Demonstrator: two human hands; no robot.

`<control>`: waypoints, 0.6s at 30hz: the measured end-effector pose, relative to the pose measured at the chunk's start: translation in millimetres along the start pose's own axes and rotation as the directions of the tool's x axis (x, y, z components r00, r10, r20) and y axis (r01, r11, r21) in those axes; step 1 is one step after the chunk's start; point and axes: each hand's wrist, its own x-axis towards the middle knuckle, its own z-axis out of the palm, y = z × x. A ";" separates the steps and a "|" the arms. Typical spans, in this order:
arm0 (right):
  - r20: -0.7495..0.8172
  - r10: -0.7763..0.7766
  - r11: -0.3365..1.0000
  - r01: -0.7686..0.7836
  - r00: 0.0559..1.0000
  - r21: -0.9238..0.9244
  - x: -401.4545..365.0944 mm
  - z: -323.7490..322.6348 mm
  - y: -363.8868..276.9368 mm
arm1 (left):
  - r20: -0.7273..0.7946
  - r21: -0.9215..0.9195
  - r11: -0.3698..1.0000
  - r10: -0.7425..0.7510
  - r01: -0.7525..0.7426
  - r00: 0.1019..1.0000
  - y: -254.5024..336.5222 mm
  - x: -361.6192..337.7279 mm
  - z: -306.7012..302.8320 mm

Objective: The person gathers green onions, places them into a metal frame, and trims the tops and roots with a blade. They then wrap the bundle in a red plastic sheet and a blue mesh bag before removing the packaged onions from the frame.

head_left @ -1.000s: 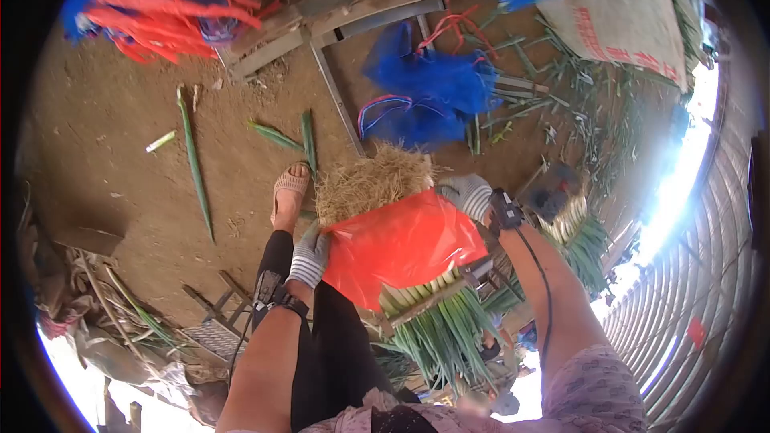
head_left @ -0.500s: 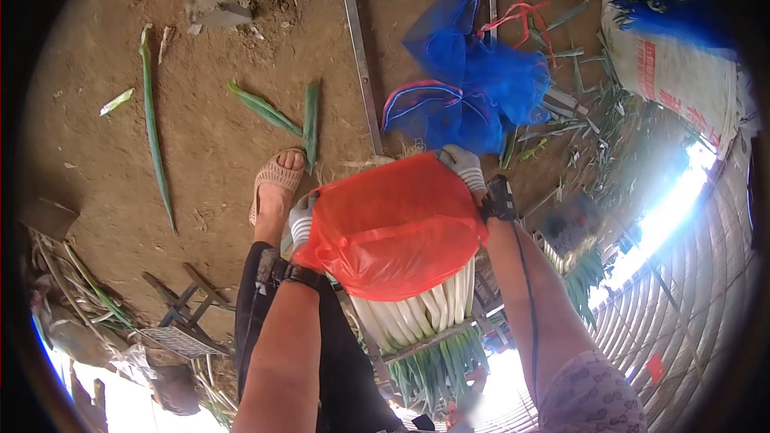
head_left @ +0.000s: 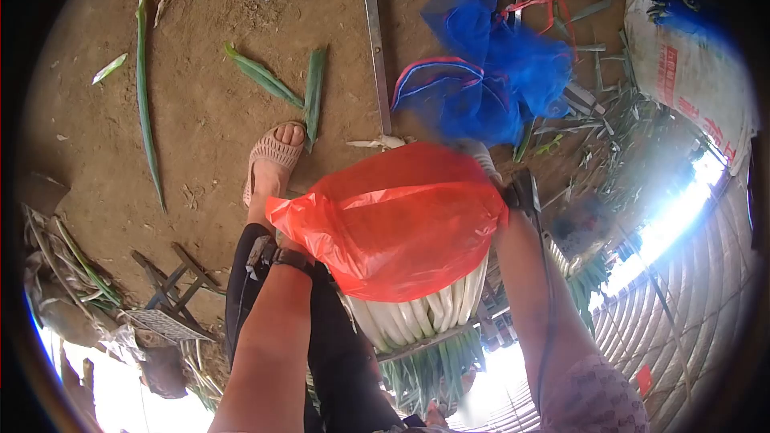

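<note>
A red plastic bag is spread over the white ends of a bundle of leeks, whose green leaves hang below a metal bar. At the bag's upper right edge, my right hand in a grey-and-white striped glove is closed on the plastic, its fingertips blurred and partly covered. My left forearm reaches to the bag's left side. The bag's left corner covers my left hand, so its fingers are hidden.
Blue mesh bags lie within a metal frame ahead. Loose leek leaves are scattered on the dirt floor. A small folding stool stands at the left, and a white printed sack lies at the far right.
The red bag's left corner has swung out left and now covers my left hand, which showed before. My right hand has shifted slightly right, and the view has tilted downward.
</note>
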 end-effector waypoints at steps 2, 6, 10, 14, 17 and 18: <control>-0.016 0.005 1.000 -0.005 1.000 -0.028 -6.1 2.6 1.8 | 0.011 -0.063 0.997 -0.041 0.042 0.999 1.1 -11.7 3.8; -0.040 0.000 0.998 -0.002 0.999 -0.055 -26.2 5.3 10.4 | 0.018 -0.179 0.976 -0.124 0.125 0.992 -1.0 -42.2 21.1; -0.077 -0.010 0.999 0.007 0.997 -0.040 -64.5 6.1 11.1 | -0.041 -0.275 0.946 -0.192 0.174 0.980 -5.3 -81.0 38.0; -0.208 -0.093 0.996 0.091 0.974 -0.022 -99.0 5.7 -0.4 | -0.029 -0.294 0.947 -0.143 0.128 0.989 -10.4 -83.9 26.9; -0.433 -0.021 0.968 0.126 0.901 0.215 -141.4 2.0 -31.9 | 0.040 -0.258 0.962 -0.082 0.090 0.996 -9.6 -77.8 11.9; -0.466 0.228 0.847 0.062 0.855 0.528 -169.8 -5.3 -67.1 | 0.056 -0.218 0.971 -0.091 0.101 0.994 -6.2 -82.0 12.9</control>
